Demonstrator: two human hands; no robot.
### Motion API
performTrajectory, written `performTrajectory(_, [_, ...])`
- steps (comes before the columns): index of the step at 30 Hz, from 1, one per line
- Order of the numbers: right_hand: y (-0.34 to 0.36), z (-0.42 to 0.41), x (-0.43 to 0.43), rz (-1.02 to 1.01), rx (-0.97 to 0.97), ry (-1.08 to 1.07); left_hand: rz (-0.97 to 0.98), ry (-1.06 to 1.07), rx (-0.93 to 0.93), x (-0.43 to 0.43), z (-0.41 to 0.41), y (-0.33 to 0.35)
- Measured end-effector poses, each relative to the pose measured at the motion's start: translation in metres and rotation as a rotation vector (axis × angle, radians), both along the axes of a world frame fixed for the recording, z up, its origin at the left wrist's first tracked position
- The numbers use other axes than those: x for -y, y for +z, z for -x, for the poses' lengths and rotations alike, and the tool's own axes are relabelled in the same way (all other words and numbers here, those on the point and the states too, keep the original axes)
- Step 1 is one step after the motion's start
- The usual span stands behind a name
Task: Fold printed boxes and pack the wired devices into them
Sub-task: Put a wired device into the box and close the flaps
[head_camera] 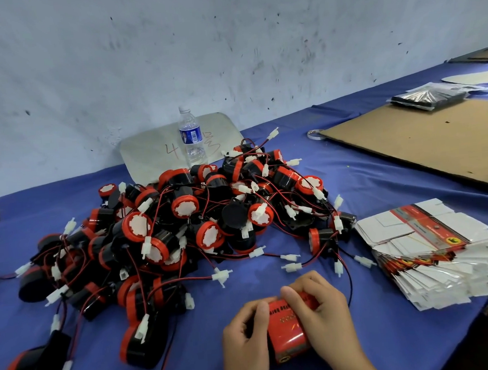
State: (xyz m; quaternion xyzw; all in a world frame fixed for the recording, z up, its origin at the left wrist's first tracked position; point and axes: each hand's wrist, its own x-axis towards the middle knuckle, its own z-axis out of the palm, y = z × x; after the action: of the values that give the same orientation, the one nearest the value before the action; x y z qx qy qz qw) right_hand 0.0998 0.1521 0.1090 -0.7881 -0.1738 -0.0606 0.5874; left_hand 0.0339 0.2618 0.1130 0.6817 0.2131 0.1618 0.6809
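A red printed box sits folded up on the blue cloth near the front edge. My left hand grips its left side with the thumb on top. My right hand curls over its far top end. A big heap of black-and-red wired devices with white plugs fills the middle and left of the table. One thin wire runs past my right hand. A stack of flat printed boxes lies to the right.
A water bottle stands behind the heap, in front of a grey board leaning on the wall. A brown cardboard sheet lies at the right rear, with a tape roll and a dark bagged packet near it.
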Motion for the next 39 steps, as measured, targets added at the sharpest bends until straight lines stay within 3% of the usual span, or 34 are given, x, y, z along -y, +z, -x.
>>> performTrajectory(11, [0.009, -0.008, 0.0, 0.097, -0.192, 0.043, -0.013, 0.015, -0.019, -0.002, -0.004, -0.002])
performTrajectory(18, [0.009, -0.008, -0.001, 0.04, -0.272, 0.039, 0.048, 0.018, 0.028, -0.007, -0.007, -0.006])
performTrajectory(26, [0.0, 0.004, 0.002, -0.1, -0.193, -0.054, 0.007, 0.017, 0.07, -0.002, -0.004, -0.004])
performTrajectory(39, [0.002, 0.007, 0.001, -0.071, -0.161, -0.079, -0.085, -0.017, 0.034, 0.001, -0.002, -0.01])
